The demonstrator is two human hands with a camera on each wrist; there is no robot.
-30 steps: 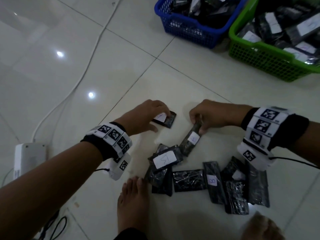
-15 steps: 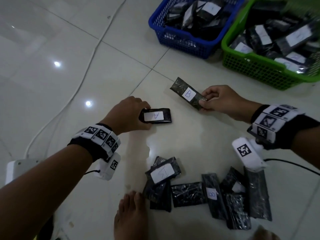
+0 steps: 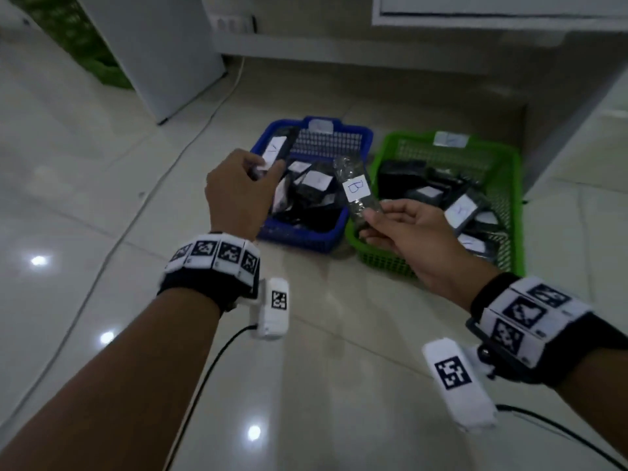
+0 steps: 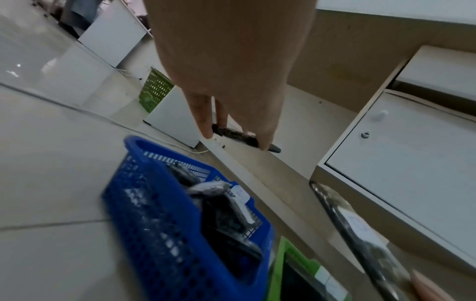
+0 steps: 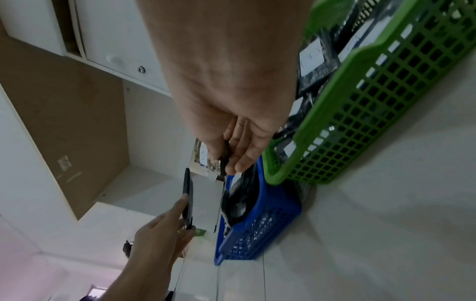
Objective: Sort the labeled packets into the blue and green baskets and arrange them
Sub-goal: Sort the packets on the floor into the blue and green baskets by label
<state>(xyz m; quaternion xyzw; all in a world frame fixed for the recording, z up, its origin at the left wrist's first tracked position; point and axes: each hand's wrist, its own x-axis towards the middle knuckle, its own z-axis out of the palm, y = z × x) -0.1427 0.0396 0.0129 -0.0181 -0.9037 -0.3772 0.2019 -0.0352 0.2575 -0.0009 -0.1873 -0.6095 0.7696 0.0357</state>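
My left hand (image 3: 244, 188) pinches a dark packet with a white label (image 3: 277, 149) above the left side of the blue basket (image 3: 353, 130); its edge shows between the fingertips (image 4: 206, 130) in the left wrist view. My right hand (image 3: 390, 219) pinches the lower end of a dark packet labelled B (image 3: 355, 188), held upright over the gap between the blue basket and the green basket (image 3: 509, 164). Both baskets hold several dark labelled packets. In the right wrist view the B packet (image 5: 206, 156) is mostly hidden behind my hand.
A white cable (image 3: 142, 205) runs across the tiled floor (image 3: 339, 334) at left. White cabinets (image 3: 153, 45) stand behind the baskets, and a cabinet wall (image 3: 577, 113) is close to the right of the green basket. Another green basket (image 4: 154, 89) is at far left.
Both hands lifted their packets from the floor and carried them forward to the baskets. The view swung up, so the pile of loose packets and the feet are out of sight.
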